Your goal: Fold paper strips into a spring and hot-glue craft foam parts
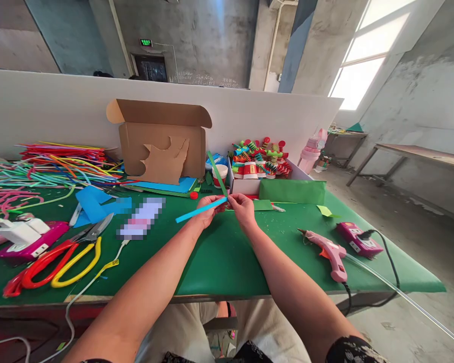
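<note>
Both of my hands meet above the middle of the green table (227,262). My left hand (207,209) is closed on a light blue paper strip (196,212) that slants down to the left. My right hand (242,206) pinches the spot where that strip joins a green paper strip (217,172), which rises up and to the left. The two strips cross between my fingertips.
A pink glue gun (327,250) and a pink power strip (358,239) lie at the right. Red and yellow scissors (60,257) lie at the left, near coloured sticks (56,164). Behind are an open cardboard box (162,146), a white box of paper toys (259,161) and a green paper block (292,191).
</note>
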A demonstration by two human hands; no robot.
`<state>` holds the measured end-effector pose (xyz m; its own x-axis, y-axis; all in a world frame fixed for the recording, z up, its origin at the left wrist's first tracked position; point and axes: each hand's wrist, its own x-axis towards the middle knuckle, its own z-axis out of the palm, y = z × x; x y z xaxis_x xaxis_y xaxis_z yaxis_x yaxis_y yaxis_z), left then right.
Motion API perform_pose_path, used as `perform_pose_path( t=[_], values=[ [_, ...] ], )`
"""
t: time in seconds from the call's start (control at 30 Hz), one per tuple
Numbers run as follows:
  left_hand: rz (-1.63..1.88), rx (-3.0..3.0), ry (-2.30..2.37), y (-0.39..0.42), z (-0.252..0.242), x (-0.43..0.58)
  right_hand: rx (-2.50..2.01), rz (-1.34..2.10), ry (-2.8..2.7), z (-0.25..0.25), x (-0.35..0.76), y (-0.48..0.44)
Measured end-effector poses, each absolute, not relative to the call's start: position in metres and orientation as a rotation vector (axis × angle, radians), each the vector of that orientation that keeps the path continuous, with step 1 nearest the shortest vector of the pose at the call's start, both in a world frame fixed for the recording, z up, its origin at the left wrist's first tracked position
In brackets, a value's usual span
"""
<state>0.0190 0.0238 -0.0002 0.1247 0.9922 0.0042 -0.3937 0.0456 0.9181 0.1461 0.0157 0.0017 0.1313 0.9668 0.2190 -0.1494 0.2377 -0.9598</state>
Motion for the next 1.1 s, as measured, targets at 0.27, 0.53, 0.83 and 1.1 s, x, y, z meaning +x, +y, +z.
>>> perform_pose_path(
  t=[0.27, 0.53, 0.83, 1.1],
  values=[
    [0.996, 1.083, 0.842, 0.019, 0.011, 0.003, -1.006, 0.851, -1.539, 0.014, 0.168, 0.016],
    [1.120, 1.078, 0.965, 0.012, 0.017, 0.017, -0.912, 1.015, -1.402, 0.010, 0.163, 0.018],
    [1.209, 1.062, 1.023, 0.011, 0.018, 0.022, -0.916, 1.133, -1.222, 0.007, 0.160, 0.017],
    [1.205, 1.123, 1.008, 0.016, 0.013, 0.018, -0.974, 1.136, -1.248, 0.003, 0.163, 0.020]
  ],
)
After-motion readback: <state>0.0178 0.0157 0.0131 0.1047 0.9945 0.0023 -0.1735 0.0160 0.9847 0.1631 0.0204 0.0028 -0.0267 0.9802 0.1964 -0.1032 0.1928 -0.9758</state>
